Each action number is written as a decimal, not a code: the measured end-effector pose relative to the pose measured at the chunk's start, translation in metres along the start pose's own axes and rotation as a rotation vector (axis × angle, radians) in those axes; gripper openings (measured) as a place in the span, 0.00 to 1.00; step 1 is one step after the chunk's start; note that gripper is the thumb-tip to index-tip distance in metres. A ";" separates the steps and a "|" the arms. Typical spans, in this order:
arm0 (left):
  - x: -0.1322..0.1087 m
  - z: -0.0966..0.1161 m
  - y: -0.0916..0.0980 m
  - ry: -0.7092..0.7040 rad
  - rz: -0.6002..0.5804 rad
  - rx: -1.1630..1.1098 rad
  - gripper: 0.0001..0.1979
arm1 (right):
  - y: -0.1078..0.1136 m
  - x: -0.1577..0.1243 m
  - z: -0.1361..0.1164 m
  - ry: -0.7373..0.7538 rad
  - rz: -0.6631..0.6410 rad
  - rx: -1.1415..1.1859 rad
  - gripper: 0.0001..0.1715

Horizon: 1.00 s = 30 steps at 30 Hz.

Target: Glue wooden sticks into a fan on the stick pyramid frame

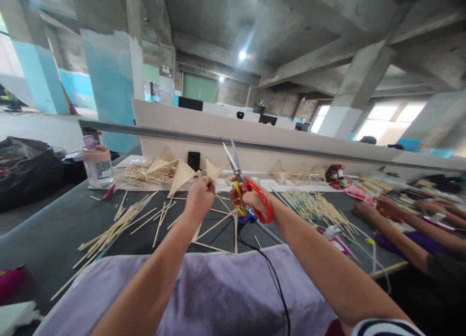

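My right hand point(251, 196) is wrapped round a pair of scissors point(236, 171) with one red and one yellow handle loop. Their blades are a little apart and point up, away from me. Left of them, my left hand point(201, 194) is closed in a pinch; what it holds, if anything, I cannot make out. Below both hands, a frame of thin wooden sticks point(214, 225) lies on the dark table point(145, 236). A blue tool with a black cord point(248, 217), perhaps a glue gun, is partly hidden behind my right hand.
Loose sticks point(112, 229) are spread at the left, near a water bottle point(97, 163). Fan-shaped stick pieces point(182, 175) and a phone point(194, 160) stand by the low partition point(247, 154). More sticks point(313, 207) lie right, beside another person's hands point(367, 210). A purple cloth point(211, 287) covers my lap.
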<state>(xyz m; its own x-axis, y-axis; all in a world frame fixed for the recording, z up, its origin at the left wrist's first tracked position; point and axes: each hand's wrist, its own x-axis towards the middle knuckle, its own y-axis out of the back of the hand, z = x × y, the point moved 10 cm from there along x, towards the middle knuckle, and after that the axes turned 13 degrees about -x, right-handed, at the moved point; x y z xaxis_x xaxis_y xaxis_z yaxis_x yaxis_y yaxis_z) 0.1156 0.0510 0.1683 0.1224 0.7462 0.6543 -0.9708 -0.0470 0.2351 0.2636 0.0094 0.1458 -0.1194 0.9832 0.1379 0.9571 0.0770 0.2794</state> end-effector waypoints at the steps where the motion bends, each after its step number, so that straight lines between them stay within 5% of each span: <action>1: 0.002 -0.004 0.008 0.057 0.025 -0.094 0.06 | -0.005 -0.014 0.001 0.012 -0.045 0.036 0.32; 8: -0.002 -0.023 0.045 0.378 0.058 -0.897 0.11 | -0.058 -0.093 -0.044 0.196 -0.273 0.251 0.40; 15: -0.008 -0.034 0.057 0.429 -0.016 -0.989 0.12 | -0.098 -0.087 -0.088 0.298 -0.422 0.340 0.35; 19: -0.023 -0.068 0.042 0.579 -0.060 -1.070 0.09 | -0.088 -0.059 -0.063 0.260 -0.398 0.350 0.37; 24: -0.040 -0.111 0.039 0.752 -0.042 -1.258 0.05 | -0.044 -0.029 -0.024 0.148 -0.292 0.302 0.35; 30: -0.054 -0.108 0.030 0.798 -0.165 -1.263 0.04 | 0.006 -0.033 0.007 0.111 -0.129 0.289 0.30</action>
<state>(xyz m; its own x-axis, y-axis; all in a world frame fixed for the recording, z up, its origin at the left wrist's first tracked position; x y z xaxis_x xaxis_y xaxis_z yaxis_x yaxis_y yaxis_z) 0.0579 0.0808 0.0625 0.5075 0.8611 0.0321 -0.5426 0.3483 -0.7644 0.2749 -0.0212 0.1366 -0.2575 0.9394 0.2265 0.9655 0.2594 0.0222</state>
